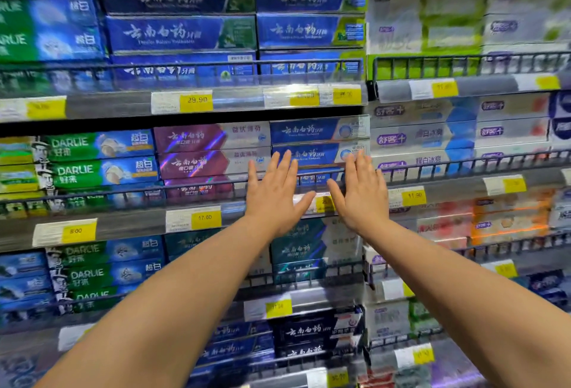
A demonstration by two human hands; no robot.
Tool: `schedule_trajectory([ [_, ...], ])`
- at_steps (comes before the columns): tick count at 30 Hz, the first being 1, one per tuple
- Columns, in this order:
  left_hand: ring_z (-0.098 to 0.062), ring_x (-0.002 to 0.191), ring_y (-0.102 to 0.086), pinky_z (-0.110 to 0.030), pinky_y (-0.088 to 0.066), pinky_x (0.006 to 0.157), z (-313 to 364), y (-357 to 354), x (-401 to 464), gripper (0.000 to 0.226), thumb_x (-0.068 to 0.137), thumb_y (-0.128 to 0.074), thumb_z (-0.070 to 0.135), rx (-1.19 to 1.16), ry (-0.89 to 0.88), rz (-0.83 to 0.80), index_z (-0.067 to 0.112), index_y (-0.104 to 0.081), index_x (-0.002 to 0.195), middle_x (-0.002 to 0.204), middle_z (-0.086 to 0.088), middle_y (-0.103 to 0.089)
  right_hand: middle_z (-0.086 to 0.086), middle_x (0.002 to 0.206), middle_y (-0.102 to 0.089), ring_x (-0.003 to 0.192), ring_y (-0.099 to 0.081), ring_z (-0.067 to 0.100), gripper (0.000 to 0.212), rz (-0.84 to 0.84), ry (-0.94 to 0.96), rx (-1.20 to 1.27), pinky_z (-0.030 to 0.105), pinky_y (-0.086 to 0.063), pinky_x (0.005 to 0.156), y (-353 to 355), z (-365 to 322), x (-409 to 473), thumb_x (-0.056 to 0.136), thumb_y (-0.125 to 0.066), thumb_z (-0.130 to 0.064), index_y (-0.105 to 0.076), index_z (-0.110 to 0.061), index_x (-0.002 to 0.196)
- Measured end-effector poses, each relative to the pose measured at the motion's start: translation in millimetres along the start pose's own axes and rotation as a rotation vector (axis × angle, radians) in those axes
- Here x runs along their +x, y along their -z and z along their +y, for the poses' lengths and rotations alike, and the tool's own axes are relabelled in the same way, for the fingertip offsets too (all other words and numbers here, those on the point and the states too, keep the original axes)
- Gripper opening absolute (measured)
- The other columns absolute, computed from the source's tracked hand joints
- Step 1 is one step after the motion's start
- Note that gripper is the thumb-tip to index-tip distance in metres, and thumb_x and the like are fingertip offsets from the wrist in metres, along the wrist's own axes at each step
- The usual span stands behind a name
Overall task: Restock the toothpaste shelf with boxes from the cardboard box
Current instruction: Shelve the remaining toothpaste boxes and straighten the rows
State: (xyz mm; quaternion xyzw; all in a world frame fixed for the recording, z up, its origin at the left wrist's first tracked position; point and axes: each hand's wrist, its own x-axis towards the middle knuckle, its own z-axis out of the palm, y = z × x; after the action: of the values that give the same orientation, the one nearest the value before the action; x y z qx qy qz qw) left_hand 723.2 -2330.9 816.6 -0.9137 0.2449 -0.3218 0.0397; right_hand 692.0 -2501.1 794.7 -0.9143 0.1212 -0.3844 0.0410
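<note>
Blue toothpaste boxes [304, 153] sit stacked behind the shelf rail [191, 187]. My left hand [273, 196] and right hand [360, 193] lie flat before them (fingers spread, holding nothing); whether they touch, I cannot tell.

Wire rail [197, 185] fronts shelf; blue boxes [304, 143] fill bay.

Left hand [273, 193] and right hand [360, 191] flat, fingers spread, against stacked blue cardboard toothpaste boxes [304, 153]; purple boxes [197, 149] at nine o'clock.
</note>
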Motion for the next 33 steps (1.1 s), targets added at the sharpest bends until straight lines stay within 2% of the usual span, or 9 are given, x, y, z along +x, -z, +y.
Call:
schedule_trajectory([
  [3,-0.018,0.147,0.013,-0.057,0.012,0.114,0,-1,2,0.077,0.091,-0.008,0.065,-0.008,0.006,-0.003,0.019,0.006,0.151,0.159,0.001,0.015,0.009,0.158,0.003,0.146,0.004,0.021,0.078,-0.003,-0.005,0.002,0.039,0.001,0.117,-1,0,3,0.088,-0.008,-0.06,-0.001,-0.013,0.15],
  [8,-0.017,0.147,0.012,-0.057,0.014,0.114,0,-3,4,0.076,0.091,-0.008,0.064,-0.018,0.008,0.003,0.019,0.006,0.151,0.159,0.001,0.015,0.009,0.158,0.005,0.146,0.006,0.021,0.072,-0.013,-0.007,-0.004,0.04,0.003,0.117,-4,1,6,0.095,-0.014,-0.057,0.002,-0.013,0.149],
  [12,-0.016,0.147,0.014,-0.056,0.013,0.114,-2,-4,2,0.074,0.093,-0.009,0.062,-0.027,-0.002,0.032,0.02,0.01,0.15,0.159,0.002,0.017,0.008,0.158,0.003,0.146,0.004,0.02,0.076,0.016,-0.003,0.008,0.04,0.002,0.117,-5,1,7,0.088,-0.008,-0.057,0.0,-0.014,0.15],
  [20,-0.017,0.146,0.018,-0.051,0.013,0.115,-27,-6,-20,0.071,0.095,-0.013,0.057,-0.046,0.029,0.103,0.02,0.016,0.148,0.157,0.001,0.024,0.003,0.159,-0.001,0.146,0.001,0.018,0.071,0.048,0.191,0.069,0.036,0.003,0.117,-5,-38,-2,0.089,-0.009,-0.053,-0.006,-0.017,0.15],
  [23,-0.018,0.146,0.017,-0.05,0.014,0.114,-53,-13,-33,0.074,0.09,-0.003,0.061,-0.032,0.104,0.111,0.02,0.021,0.146,0.152,0.003,0.031,0.002,0.159,-0.001,0.146,0.001,0.017,0.077,0.035,0.291,0.053,0.037,0.002,0.117,-9,-66,-5,0.083,0.0,-0.056,-0.005,-0.018,0.15],
  [25,-0.019,0.146,0.017,-0.05,0.014,0.114,-72,-17,-43,0.082,0.079,0.009,0.063,-0.025,0.165,0.111,0.019,0.018,0.147,0.154,0.002,0.027,0.0,0.158,0.003,0.146,0.004,0.016,0.077,0.02,0.343,0.032,0.037,0.005,0.117,-13,-84,-6,0.082,0.003,-0.057,-0.001,-0.02,0.15],
  [27,-0.018,0.146,0.016,-0.05,0.015,0.114,-87,-19,-50,0.087,0.075,0.013,0.062,-0.038,0.229,0.094,0.017,0.014,0.149,0.157,0.0,0.021,0.0,0.158,0.007,0.146,0.008,0.016,0.078,0.008,0.369,0.008,0.037,0.007,0.116,-15,-97,-7,0.081,0.006,-0.057,0.002,-0.02,0.149],
  [30,-0.018,0.147,0.015,-0.051,0.012,0.115,-107,-19,-59,0.077,0.088,-0.001,0.061,-0.075,0.322,0.09,0.017,0.012,0.15,0.158,0.0,0.018,0.0,0.158,0.012,0.145,0.011,0.017,0.081,-0.007,0.352,-0.011,0.039,0.008,0.116,-21,-110,-5,0.079,0.011,-0.059,0.004,-0.019,0.149],
  [33,-0.017,0.147,0.014,-0.051,0.01,0.115,-116,-19,-63,0.071,0.095,-0.016,0.055,-0.088,0.33,0.086,0.019,0.011,0.15,0.159,0.001,0.017,0.001,0.157,0.013,0.145,0.012,0.017,0.079,-0.014,0.329,-0.023,0.04,0.008,0.116,-23,-113,-3,0.081,0.01,-0.06,0.006,-0.019,0.149],
])
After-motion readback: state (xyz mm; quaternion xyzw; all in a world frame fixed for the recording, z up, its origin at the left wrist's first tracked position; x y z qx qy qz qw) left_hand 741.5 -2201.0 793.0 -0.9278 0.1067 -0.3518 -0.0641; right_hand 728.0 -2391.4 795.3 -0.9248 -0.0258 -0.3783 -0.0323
